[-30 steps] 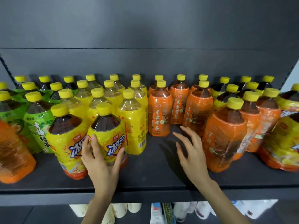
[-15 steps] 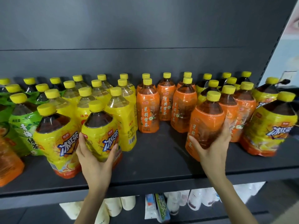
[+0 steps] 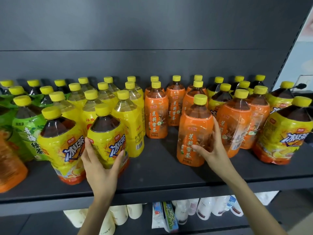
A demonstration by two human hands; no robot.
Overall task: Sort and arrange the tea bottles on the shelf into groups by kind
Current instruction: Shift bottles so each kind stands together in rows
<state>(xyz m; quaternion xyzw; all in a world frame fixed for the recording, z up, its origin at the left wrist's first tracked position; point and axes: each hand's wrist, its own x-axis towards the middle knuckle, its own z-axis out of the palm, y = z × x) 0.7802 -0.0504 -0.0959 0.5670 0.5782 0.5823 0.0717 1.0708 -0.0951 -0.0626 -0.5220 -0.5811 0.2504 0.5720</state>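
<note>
My left hand (image 3: pixel 101 165) grips a yellow-labelled iced black tea bottle (image 3: pixel 105 133) at the shelf's front, beside a second one of the same kind (image 3: pixel 62 145). My right hand (image 3: pixel 212 150) holds an orange-labelled jasmine tea bottle (image 3: pixel 193 133) standing in front of the orange group (image 3: pixel 156 116). Pale yellow-labelled bottles (image 3: pixel 128 122) stand behind my left hand, and green-labelled ones (image 3: pixel 28 133) stand at the left. More orange bottles (image 3: pixel 235 122) and iced black tea bottles (image 3: pixel 284 134) stand at the right.
The dark shelf board (image 3: pixel 155 170) has bare room at the front between my hands. An orange bottle (image 3: pixel 8 165) sits at the far left edge. White bottles and cartons (image 3: pixel 183 212) stand on the lower shelf. The upright (image 3: pixel 288 55) bounds the right side.
My right hand reached to the orange bottle at the right, took hold of it and moved it left toward the orange group. My left hand has kept its hold on the yellow bottle.
</note>
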